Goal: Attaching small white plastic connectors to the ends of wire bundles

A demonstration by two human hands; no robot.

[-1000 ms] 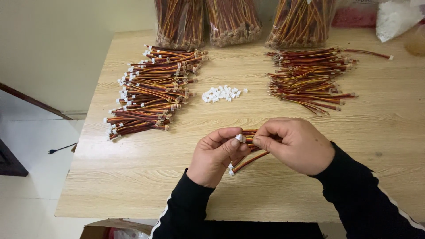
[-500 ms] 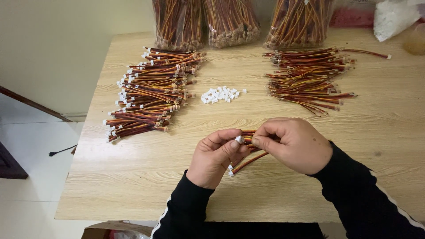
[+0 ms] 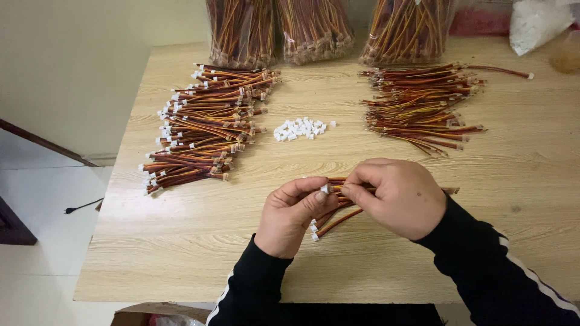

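Both hands meet over the near middle of a wooden table (image 3: pixel 181 253). My left hand (image 3: pixel 290 214) pinches a small white connector (image 3: pixel 324 189) at the end of a short bundle of red, orange and brown wire leads (image 3: pixel 338 217). My right hand (image 3: pixel 399 196) grips the same leads just right of the connector, fingertips touching the left thumb. Other leads in the bundle hang below my left hand with white plugs on their ends.
A stack of leads with white plugs (image 3: pixel 205 127) lies at the left. A small heap of loose white connectors (image 3: pixel 300 128) sits mid-table. Another stack of leads (image 3: pixel 423 105) lies at the right. Clear bags of leads (image 3: pixel 314 27) line the far edge, and a white bag (image 3: pixel 534 21) stands at the far right.
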